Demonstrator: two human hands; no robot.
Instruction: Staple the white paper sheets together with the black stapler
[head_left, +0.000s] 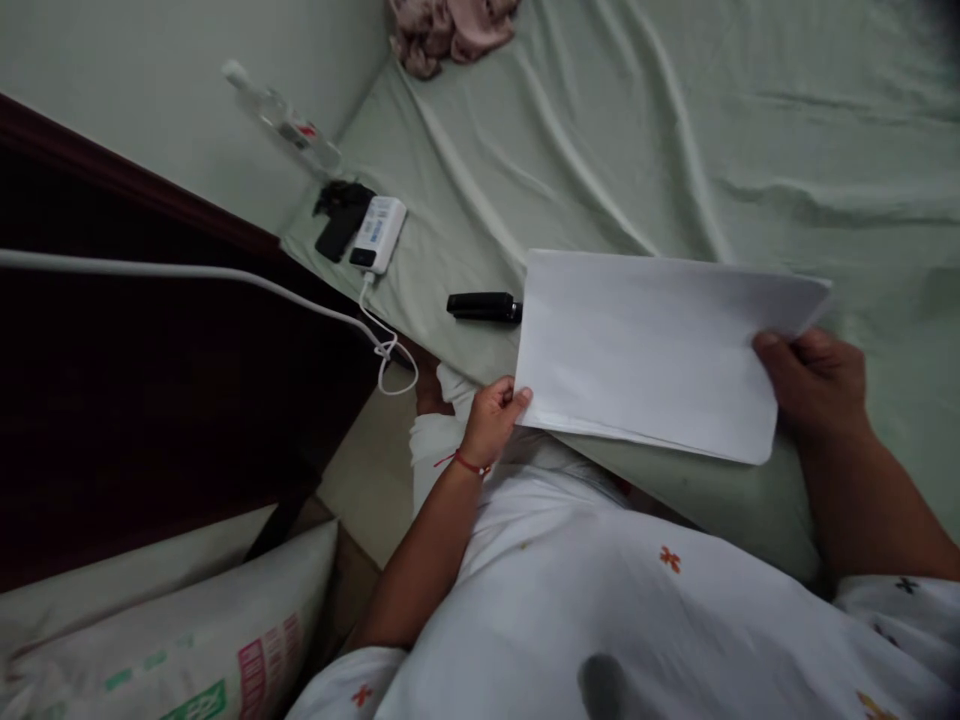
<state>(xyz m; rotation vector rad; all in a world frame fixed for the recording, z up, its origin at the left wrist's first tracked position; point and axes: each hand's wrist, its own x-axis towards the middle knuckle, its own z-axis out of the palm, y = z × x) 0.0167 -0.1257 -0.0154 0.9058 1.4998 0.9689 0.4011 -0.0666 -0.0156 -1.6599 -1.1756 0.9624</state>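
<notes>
Both hands hold a stack of white paper sheets [652,350] above the edge of a bed with a pale green sheet [637,150]. My left hand [493,418], with a red thread at the wrist, pinches the stack's lower left corner. My right hand [814,375] grips its right end, thumb on top. A black stapler [484,307] lies on the sheet just left of the paper.
A white power bank [379,233] with a white cable [225,275] and a black object [340,215] lie near the bed's corner. A clear plastic bottle [281,120] leans against the wall. Pink cloth [450,30] lies far back. Dark wooden furniture [150,400] stands left, a printed sack [195,640] below.
</notes>
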